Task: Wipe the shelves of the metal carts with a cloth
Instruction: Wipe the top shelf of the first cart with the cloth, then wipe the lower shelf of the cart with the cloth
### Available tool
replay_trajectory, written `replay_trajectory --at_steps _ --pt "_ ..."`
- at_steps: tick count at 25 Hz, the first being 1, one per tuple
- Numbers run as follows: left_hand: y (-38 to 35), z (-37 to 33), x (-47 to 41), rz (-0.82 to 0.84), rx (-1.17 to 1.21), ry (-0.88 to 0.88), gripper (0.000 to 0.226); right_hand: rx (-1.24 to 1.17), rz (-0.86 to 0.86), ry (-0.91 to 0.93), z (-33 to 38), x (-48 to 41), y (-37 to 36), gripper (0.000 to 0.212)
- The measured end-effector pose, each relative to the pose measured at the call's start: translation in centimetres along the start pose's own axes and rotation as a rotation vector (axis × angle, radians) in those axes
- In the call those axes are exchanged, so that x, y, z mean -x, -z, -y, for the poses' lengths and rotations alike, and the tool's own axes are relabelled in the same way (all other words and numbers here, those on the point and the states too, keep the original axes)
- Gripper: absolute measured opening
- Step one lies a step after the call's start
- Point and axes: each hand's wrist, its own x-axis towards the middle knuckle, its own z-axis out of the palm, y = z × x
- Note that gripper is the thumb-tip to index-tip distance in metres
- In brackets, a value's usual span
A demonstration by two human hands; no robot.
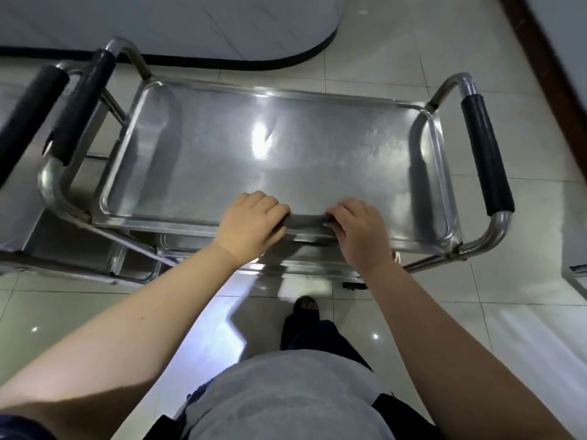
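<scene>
As it lies at the near edge of the shelf point(222, 173), the cloth point(306, 221) stretches between the gripping left hand point(251, 225) and right hand point(360, 231).

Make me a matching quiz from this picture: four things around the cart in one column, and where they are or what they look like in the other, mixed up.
Things:
1. cloth
2. top shelf
3. right handle padding
4. second cart

Descriptions:
A. black foam at the right end
B. at the far left edge of the view
C. dark grey, stretched along the near rim
D. shiny bare metal with glare

Pairs: 1-C, 2-D, 3-A, 4-B
</scene>
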Motion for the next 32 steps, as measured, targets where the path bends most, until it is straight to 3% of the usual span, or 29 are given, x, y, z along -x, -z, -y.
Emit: replay_trajectory --at_steps 7,12,15,18,25,32 --pt "3.6 -0.3 8.4 -0.025 0.099 0.085 0.014 0.085 -0.003 -0.019 8.6 5.0 0.7 0.012" --pt "3.1 -2.2 11.2 0.199 0.115 0.184 0.012 0.036 0.089 -0.129 10.8 10.3 -0.2 0.013" --pt "0.6 -2.9 12.1 0.252 0.147 0.185 0.014 0.018 0.110 -0.180 9.8 12.7 -1.7 0.014" --pt "-3.9 -3.8 12.0 0.270 0.182 0.171 0.018 -0.003 0.128 -0.252 7.2 14.5 -4.4 0.015" --pt "-22.8 -4.7 10.7 0.271 0.220 0.240 0.018 0.102 0.114 -0.295 -5.6 18.6 -15.8 0.010" --pt "-35.8 -2.9 -0.5 0.068 0.104 0.239 0.025 0.314 0.027 -0.282 -20.3 12.6 -22.6 0.019"
